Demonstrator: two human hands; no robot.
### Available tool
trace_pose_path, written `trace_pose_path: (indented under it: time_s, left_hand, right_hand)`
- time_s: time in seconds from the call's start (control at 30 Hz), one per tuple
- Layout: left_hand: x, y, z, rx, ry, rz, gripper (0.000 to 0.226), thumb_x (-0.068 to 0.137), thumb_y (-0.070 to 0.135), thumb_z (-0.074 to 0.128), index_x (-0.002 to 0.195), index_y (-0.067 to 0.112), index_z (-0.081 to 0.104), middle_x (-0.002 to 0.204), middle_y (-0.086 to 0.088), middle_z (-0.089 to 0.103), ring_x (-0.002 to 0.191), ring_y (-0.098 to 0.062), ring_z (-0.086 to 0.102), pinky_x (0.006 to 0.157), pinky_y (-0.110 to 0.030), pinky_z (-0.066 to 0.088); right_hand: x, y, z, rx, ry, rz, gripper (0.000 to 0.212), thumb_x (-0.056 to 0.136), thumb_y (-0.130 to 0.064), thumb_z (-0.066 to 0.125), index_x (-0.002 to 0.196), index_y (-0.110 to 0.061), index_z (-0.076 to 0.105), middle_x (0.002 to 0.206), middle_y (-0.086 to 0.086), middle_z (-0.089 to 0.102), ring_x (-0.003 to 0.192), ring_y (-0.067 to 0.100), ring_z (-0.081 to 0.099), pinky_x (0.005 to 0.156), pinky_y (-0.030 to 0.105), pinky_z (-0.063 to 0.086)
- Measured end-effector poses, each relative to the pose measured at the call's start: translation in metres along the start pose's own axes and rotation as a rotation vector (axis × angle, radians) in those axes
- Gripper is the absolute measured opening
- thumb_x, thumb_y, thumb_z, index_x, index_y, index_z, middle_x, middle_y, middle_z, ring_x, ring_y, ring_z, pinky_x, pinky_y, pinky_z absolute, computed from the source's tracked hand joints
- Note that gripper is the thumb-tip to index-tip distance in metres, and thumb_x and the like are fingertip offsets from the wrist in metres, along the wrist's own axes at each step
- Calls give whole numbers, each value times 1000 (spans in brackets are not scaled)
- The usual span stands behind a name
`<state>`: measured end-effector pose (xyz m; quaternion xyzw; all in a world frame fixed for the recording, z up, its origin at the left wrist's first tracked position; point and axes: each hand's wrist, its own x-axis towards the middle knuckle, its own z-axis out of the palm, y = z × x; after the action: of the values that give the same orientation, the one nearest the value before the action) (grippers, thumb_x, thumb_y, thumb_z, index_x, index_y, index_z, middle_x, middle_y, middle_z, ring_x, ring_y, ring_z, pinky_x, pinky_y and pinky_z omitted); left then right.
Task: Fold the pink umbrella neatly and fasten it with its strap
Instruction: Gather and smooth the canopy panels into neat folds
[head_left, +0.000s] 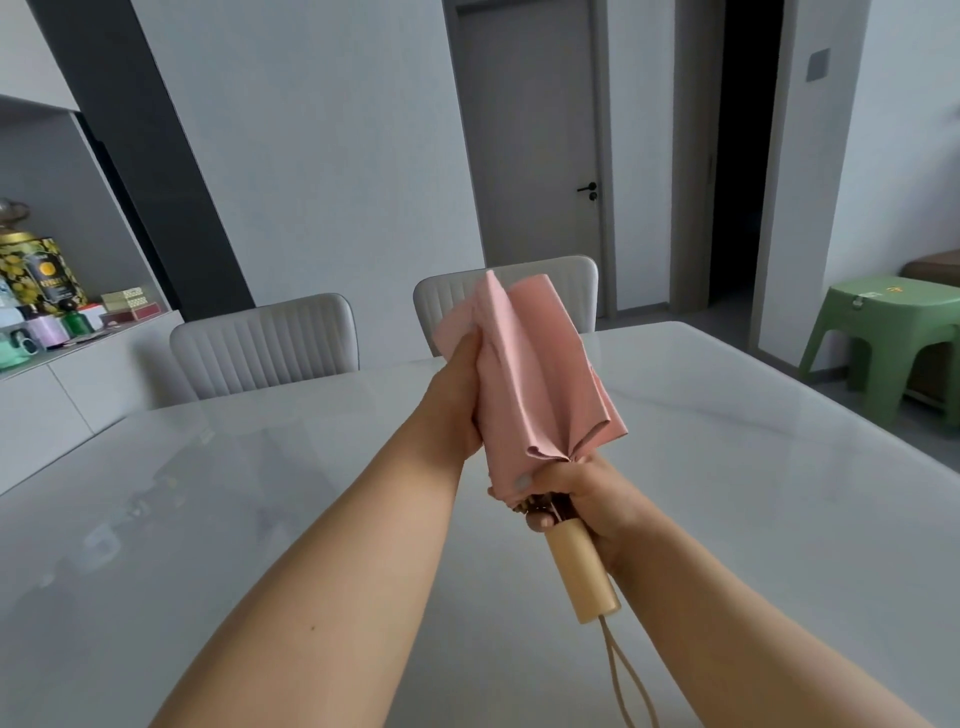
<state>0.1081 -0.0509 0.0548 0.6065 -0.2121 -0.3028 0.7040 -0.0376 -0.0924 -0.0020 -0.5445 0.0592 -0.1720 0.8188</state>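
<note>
Collapsed pink fabric umbrella (540, 374) is up in the air above the middle of the glossy white marble table (727, 467). Left hand (457, 405) squeezes the loose pleats, right hand (582, 499) wraps the runner above the pale wooden handle (579, 566). Risk: loosen that left grip and the folds likely spring open, uneven, before the strap gets round.

Umbrella (540, 374) canopy: plain pale pink. Handle (579, 569): light cream-wood, with beige cord loop (623, 675). Table (260, 493): glossy white, faint grey marbling. Two chairs (265, 343): light grey, vertical ribbed stitching. Stool (878, 332) at right of frame: pastel green. Door (530, 130): grey, black lever. Tin (44, 270) at left of frame: black and gold floral print.
</note>
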Motion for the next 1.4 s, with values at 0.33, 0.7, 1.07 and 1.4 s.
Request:
trace_pose_path:
  time_s: [0.33, 0.7, 1.07, 1.4]
  left_hand:
    - [3, 94, -2, 873, 401, 402, 63, 99, 50, 30, 108, -3, 62, 120, -23, 61, 110, -39, 56, 88, -38, 43]
    - [3, 111, -3, 705, 155, 237, 35, 82, 51, 65, 91, 18, 65, 90, 1, 63, 85, -17, 58, 81, -31, 40]
    - [2, 108, -14, 430, 97, 208, 39, 86, 40, 59, 55, 17, 49, 57, -1, 48, 52, -15, 45, 59, -29, 32]
    - [-3, 110, -16, 454, 98, 182, 27, 82, 37, 66, 65, 19, 55, 58, 2, 51, 58, -16, 47, 66, -30, 37]
  right_hand:
    - [5, 3, -8, -107, -40, -20, 31, 57, 2, 59, 89, 4, 61, 75, 22, 61, 59, 24, 52, 40, 23, 38]
    - [6, 5, -9, -131, -99, 29, 51, 43, -8, 69, 91, 3, 60, 77, 21, 59, 60, 24, 52, 42, 23, 36]
    - [7, 5, -14, 6, -96, 80, 40, 55, 2, 62, 94, 2, 61, 79, 20, 63, 59, 22, 55, 39, 22, 39]
    - [8, 7, -15, 23, -78, 93, 41, 62, 5, 54, 102, 4, 56, 80, 21, 64, 58, 21, 60, 39, 22, 40]
